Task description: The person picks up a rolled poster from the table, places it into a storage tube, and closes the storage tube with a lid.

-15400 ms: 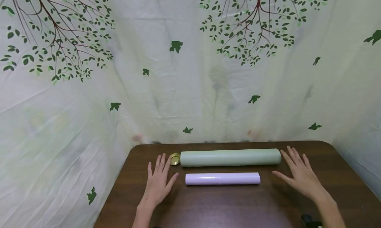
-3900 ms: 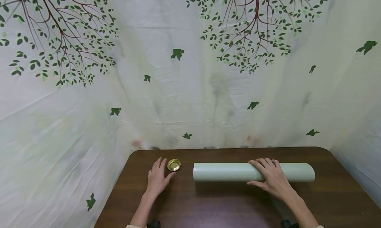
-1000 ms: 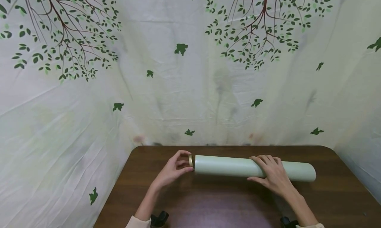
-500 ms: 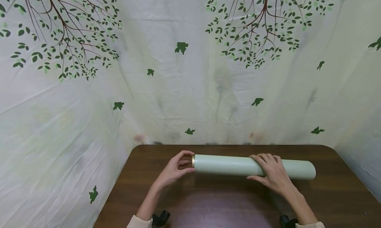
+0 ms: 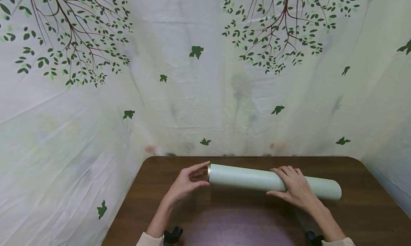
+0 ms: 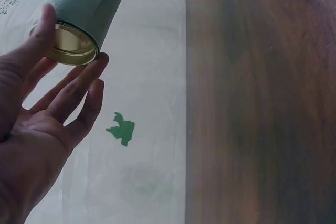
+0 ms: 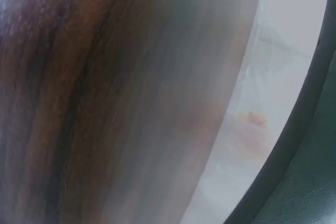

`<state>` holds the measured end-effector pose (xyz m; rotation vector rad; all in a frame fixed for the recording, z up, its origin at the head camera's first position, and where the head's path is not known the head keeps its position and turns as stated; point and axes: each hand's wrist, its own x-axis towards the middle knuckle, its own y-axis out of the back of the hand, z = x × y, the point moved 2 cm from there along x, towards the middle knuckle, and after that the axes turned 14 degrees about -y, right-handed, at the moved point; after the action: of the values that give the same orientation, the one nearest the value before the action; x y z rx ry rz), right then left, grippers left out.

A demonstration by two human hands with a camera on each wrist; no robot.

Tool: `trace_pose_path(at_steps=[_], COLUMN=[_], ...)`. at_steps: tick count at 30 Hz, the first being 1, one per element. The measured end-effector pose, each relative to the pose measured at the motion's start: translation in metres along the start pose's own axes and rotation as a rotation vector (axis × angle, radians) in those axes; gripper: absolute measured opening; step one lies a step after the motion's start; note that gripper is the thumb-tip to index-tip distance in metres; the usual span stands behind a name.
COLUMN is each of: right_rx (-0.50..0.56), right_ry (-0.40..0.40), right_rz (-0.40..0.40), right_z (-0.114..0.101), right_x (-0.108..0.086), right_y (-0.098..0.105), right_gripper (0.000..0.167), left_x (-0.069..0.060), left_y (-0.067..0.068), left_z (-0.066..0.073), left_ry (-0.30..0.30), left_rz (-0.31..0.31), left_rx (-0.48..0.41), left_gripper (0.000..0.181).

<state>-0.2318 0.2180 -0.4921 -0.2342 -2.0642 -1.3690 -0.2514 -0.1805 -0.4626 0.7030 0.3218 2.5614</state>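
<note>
Gold lid (image 6: pixel 79 52) has moved onto the tube (image 5: pixel 244 176), hands (image 5: pixel 187 183) (image 5: pixel 294 187) partly hiding both.

The desk (image 5: pixel 250 223) is a dark brown, wood-grained one, its two far corners rounded off and its left side slanting outward toward us. The grain runs along the far edge. A faint violet sheen spreads over the near middle, with a soft shadow (image 5: pixel 239 198) beyond it. Near the right side shows a bluish speck (image 5: pixel 394 230), too small to name.
</note>
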Motion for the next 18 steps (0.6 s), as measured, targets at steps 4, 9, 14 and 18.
trace_pose_path(at_steps=[4,9,14,18], right_rx=[-0.001,0.004,0.036,0.040], right_ry=[-0.005,0.023,0.063,0.081], right_rz=[-0.013,-0.004,-0.006,-0.012], right_z=[-0.001,0.001,0.001,-0.001], right_x=[0.000,-0.002,0.001,0.003], right_y=[0.002,0.007,0.012,0.014], right_gripper=[0.079,0.079,0.077,0.077], left_x=[0.001,0.002,0.000,-0.002], left_y=[0.002,0.000,0.000,0.000], left_z=[0.003,0.003,0.004,0.002], left_ry=[-0.016,-0.045,-0.086,-0.123], left_rz=[-0.013,-0.062,-0.096,-0.113], left_rx=[0.035,0.094,0.138,0.158], left_gripper=[0.067,0.067,0.067,0.067])
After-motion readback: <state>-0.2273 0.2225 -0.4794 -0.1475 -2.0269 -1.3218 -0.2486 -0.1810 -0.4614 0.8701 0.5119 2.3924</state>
